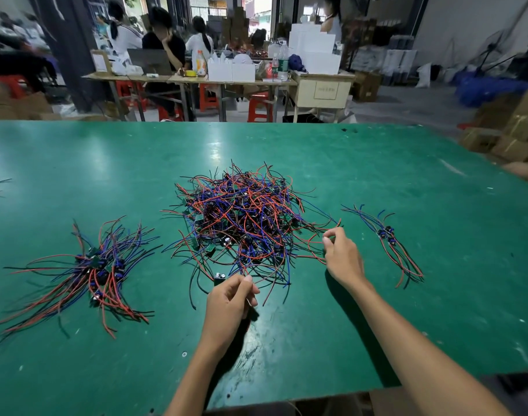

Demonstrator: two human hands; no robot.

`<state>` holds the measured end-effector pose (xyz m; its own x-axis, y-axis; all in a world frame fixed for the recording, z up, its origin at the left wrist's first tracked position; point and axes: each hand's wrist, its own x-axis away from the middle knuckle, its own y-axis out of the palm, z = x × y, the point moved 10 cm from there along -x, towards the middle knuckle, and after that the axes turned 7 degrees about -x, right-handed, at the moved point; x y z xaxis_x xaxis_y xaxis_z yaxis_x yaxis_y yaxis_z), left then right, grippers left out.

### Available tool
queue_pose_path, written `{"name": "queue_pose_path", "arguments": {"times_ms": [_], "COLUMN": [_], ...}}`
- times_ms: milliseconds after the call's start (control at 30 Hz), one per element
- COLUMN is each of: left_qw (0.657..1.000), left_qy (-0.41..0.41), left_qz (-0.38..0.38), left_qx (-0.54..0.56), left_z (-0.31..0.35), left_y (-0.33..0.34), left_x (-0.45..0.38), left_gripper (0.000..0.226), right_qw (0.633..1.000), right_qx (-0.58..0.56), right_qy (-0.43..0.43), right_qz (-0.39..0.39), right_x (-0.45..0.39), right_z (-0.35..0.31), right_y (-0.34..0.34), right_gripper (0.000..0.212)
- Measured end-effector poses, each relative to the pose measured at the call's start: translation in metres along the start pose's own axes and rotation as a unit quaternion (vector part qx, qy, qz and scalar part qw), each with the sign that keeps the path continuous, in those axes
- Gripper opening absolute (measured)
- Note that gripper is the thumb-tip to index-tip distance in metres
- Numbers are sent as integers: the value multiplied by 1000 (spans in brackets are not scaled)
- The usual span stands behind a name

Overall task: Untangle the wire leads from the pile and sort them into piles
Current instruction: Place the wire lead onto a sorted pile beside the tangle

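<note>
- Green surface [377, 181] carries everything; landmark = tangled centre pile [241, 217] of red, blue and black wire leads with small green boards mixed in.
- Left of centre pile: sorted pile [97, 268], leads fanned out from a clump of boards in the middle, apart from the tangle.
- Left hand [229, 298] at near edge of centre pile, fingers curled, thumb and forefinger pinching thin leads that run up into the tangle; a small green board [218, 279] sits just beside its knuckles. Can't tell if the board hangs from the pinched leads.
- Right hand [342, 253] at right near edge of centre pile, thumb and forefinger pinching a red lead [315, 235] coming off the tangle; other fingers loosely curled.
- Right of centre pile: small pile [386, 238], few leads lying roughly parallel, boards near the middle, well apart from the tangle.
- Beyond the surface: workbenches, red stools, seated people, boxes, all blurred.
</note>
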<state>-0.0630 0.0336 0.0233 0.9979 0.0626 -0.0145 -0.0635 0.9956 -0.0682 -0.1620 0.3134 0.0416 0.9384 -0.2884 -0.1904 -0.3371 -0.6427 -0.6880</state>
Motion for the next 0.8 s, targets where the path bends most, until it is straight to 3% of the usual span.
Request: {"name": "queue_pose_path", "arguments": {"times_ms": [100,167,333,600,733,800], "left_qw": [1000,1000,1000,1000,1000,1000], "left_qy": [0,0,0,2,16,28], "left_qz": [1,-1,-2,-5,-7,-13], "left_qx": [13,15,4,-3,1,-4], "left_z": [3,4,1,-3,2,6], "left_y": [0,1,-1,0,-3,-2], "left_x": [2,2,1,1,-1,-1], "left_gripper": [32,32,33,34,33,33], "right_qw": [997,996,997,973,991,975], "right_qx": [43,34,-28,159,-15,-166], "right_qy": [-3,-15,-5,-73,-51,-2], "right_qz": [-69,-83,-69,-147,-121,-145], "right_x": [8,17,23,38,50,57], "right_z": [-5,-4,-3,-26,-12,-12], "right_y": [12,16,13,23,0,-2], "right_gripper": [59,70,56,37,27,30]}}
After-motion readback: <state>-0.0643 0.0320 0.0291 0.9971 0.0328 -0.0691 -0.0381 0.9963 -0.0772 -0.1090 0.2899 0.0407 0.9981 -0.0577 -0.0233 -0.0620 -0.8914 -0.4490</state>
